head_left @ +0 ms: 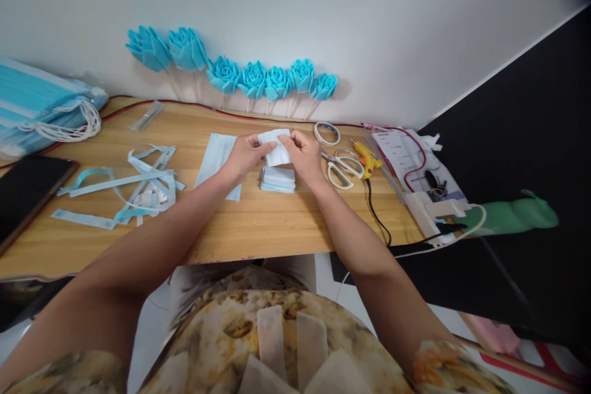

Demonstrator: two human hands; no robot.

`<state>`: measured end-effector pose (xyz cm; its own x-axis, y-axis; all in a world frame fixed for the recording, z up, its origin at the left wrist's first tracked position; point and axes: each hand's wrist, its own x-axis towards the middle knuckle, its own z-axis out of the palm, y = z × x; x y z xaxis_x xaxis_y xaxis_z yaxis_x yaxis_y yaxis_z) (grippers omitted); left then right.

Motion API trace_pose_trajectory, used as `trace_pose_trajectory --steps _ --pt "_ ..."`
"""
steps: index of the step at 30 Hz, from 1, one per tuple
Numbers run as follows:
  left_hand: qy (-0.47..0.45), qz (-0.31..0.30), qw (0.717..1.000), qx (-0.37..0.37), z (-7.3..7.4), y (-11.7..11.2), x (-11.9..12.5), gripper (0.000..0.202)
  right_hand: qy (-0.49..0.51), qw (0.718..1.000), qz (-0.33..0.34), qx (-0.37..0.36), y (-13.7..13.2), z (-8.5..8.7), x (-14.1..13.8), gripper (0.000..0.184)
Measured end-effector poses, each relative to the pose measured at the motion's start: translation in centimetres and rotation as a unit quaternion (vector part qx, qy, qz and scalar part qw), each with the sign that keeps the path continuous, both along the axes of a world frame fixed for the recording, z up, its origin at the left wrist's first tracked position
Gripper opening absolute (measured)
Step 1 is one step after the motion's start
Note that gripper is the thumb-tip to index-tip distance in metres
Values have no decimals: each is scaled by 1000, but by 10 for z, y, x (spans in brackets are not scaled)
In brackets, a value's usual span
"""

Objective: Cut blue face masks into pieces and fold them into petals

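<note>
Between my two hands is a small pale piece of face mask fabric (273,140), pinched at both sides. My left hand (247,152) grips its left edge with thumb and fingers. On the other side, the thumb of my right hand (303,152) presses on the fabric's face. Just below the held piece sits a neat stack of cut mask pieces (277,178) on the table. A flat light-blue face mask (215,157) lies to the left, partly covered by my left hand and forearm.
Mask strips (148,178) lie scattered at left, near a phone (34,191) and piled masks (41,104). Blue fabric flowers (253,79) lean on the wall. At right are a tape roll (338,135), scissors (344,166), a yellow glue gun (368,160) and a power strip (427,215).
</note>
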<state>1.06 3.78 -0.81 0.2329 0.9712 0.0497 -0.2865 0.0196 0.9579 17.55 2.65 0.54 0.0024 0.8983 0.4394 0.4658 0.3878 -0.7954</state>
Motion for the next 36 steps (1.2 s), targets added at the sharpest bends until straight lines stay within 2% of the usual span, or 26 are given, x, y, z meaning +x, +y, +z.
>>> trace_pose_trajectory --steps 6,14,19,23,29,36 --pt "22 24 999 25 -5 5 0 24 -16 999 -38 26 0 -1 -2 46" --pt "31 33 998 45 -4 5 0 30 -35 997 -55 38 2 -2 -2 49" --pt "16 33 998 55 1 3 -2 50 -22 997 -61 37 2 -1 -1 50" --pt "-1 24 998 51 3 3 -1 56 -17 998 -60 26 1 -3 -2 52" --pt "28 4 999 28 -2 4 0 40 -1 999 -37 23 0 -4 -2 54" --pt "12 52 998 29 0 5 -1 30 43 999 -5 13 2 -4 0 55"
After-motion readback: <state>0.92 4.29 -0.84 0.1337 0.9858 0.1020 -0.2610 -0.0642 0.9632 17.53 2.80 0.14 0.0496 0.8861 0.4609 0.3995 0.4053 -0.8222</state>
